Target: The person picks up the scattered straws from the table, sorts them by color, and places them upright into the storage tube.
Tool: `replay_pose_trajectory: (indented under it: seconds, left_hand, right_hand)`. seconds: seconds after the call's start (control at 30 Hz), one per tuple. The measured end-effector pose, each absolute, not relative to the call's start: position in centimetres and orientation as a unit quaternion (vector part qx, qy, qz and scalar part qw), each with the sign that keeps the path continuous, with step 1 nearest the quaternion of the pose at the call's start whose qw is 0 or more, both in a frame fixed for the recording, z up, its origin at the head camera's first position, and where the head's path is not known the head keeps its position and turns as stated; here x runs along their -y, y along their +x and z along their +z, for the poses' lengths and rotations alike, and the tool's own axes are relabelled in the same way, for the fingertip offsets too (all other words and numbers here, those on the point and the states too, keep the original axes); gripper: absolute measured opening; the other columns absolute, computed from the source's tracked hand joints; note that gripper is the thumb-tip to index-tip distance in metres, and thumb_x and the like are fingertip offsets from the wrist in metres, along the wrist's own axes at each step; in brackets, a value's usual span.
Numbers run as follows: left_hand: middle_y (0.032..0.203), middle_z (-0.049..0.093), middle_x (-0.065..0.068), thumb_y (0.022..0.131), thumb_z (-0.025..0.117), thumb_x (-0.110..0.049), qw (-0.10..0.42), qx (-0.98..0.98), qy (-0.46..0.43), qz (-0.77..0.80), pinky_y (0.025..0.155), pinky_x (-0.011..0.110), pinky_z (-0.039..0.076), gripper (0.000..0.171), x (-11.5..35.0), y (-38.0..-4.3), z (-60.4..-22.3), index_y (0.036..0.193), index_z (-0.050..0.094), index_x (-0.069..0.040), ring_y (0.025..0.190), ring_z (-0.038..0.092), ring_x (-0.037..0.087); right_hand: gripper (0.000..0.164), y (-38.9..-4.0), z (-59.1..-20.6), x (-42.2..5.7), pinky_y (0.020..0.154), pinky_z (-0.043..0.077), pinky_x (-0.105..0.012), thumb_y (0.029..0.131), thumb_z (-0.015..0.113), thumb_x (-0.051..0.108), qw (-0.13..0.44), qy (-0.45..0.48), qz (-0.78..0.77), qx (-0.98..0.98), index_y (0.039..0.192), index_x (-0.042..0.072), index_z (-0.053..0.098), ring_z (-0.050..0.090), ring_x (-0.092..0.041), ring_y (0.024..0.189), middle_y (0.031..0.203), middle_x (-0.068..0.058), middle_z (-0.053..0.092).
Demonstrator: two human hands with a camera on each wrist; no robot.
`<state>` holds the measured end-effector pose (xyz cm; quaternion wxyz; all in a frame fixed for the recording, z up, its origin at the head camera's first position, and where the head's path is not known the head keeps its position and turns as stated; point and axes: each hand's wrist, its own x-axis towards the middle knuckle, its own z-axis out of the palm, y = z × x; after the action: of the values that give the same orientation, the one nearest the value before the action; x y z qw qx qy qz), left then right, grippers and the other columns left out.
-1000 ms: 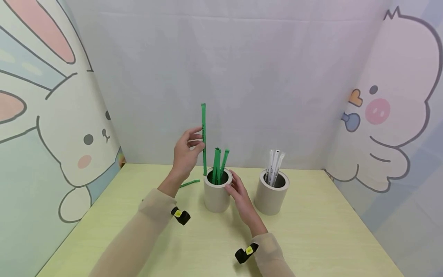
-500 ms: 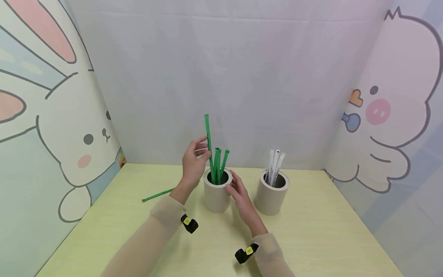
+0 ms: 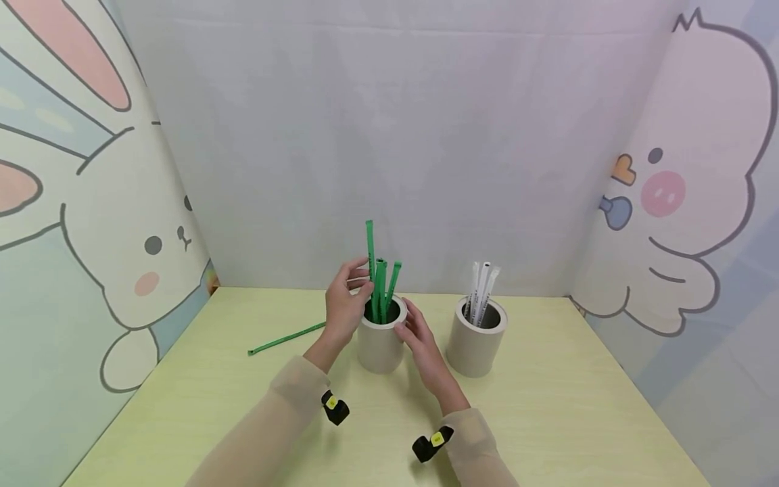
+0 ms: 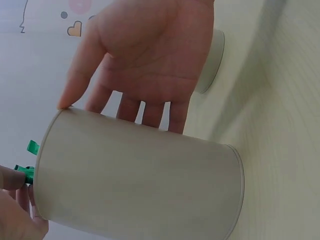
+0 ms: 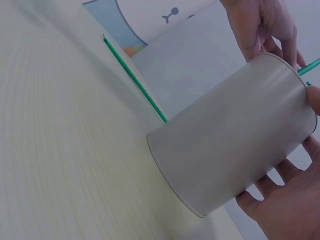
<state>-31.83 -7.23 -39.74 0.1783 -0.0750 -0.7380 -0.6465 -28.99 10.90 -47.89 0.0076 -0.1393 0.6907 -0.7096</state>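
Note:
My left hand [image 3: 345,308] pinches an upright green straw [image 3: 370,245] between thumb and fingers. The straw's lower end is down inside a beige cup [image 3: 380,353], which also holds several other green straws [image 3: 381,284]. My right hand [image 3: 427,346] grips that cup from its right side, thumb near the rim, as the right hand [image 4: 155,55] in the left wrist view shows as well. In the right wrist view, the left hand [image 5: 262,22] reaches over the rim of the cup [image 5: 235,132]. The lower ends of the straws are hidden in the cup.
Another green straw [image 3: 282,339] lies on the table [image 3: 548,419], left of the cup. To the right stands a second beige cup [image 3: 475,355] with white straws [image 3: 483,292] in it. A grey backdrop [image 3: 389,135] rises behind the table, with cartoon-printed side panels.
My left hand has moved right and down, bringing the green straw from beside the cup into it. The straw on the table shows more fully. My right hand stays at the cup.

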Motion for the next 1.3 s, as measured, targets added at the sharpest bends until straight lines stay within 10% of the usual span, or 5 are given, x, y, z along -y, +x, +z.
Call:
replay_pose_trajectory:
  seconds: [0.63,1.3]
  left_hand:
    - [0.13,0.07,0.013,0.099,0.071,-0.001,0.208,0.828,-0.165,-0.493,0.096,0.046,0.062,0.05,14.4,-32.8,-39.4,0.147,0.061,-0.012,0.114,0.07,0.029]
    - [0.125,0.07,0.022,0.092,0.075,0.009,0.081,0.937,-0.233,-0.248,0.088,0.049,0.062,0.044,23.5,-33.5,-43.0,0.134,0.067,-0.001,0.104,0.072,0.037]
  right_hand:
    - [0.066,-29.2,-48.2,-10.9,0.128,0.024,-0.06,0.111,0.055,0.039,0.005,-0.144,-0.71,-0.689,0.169,0.027,0.026,0.027,-0.033,0.159,0.171,-0.009,0.033]
    - [0.071,-29.2,-48.3,-11.0,0.127,0.025,-0.06,0.109,0.057,0.041,0.006,-0.142,-0.708,-0.692,0.17,0.024,0.024,0.028,-0.032,0.159,0.171,-0.006,0.035]
